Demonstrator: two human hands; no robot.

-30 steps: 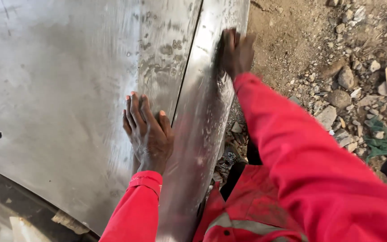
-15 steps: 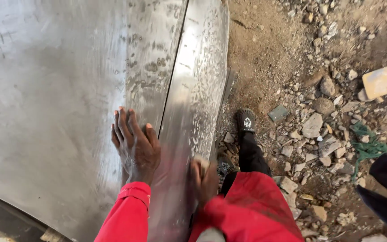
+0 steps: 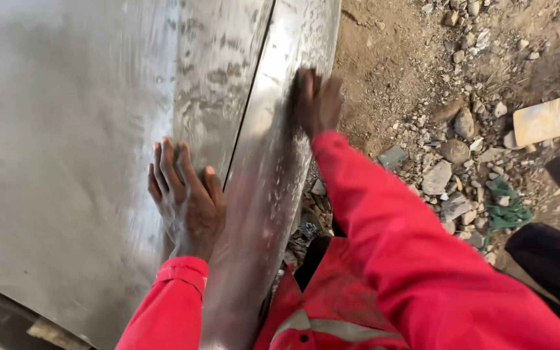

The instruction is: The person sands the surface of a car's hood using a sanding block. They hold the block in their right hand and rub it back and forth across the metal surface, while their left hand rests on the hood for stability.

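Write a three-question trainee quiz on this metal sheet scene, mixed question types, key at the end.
1. True or false: the left hand lies flat, fingers spread, on the metal sheet.
2. The right hand is on: A) the curved edge strip B) the yellowish board C) the green rope.
3. Fill in: right of the sheet, the ground is dirt strewn with ____.

Key: 1 true; 2 A; 3 stones.

Left hand [image 3: 186, 201] flat on metal sheet [image 3: 66, 129] — right hand [image 3: 317, 100] blurred, probably rubbing edge.
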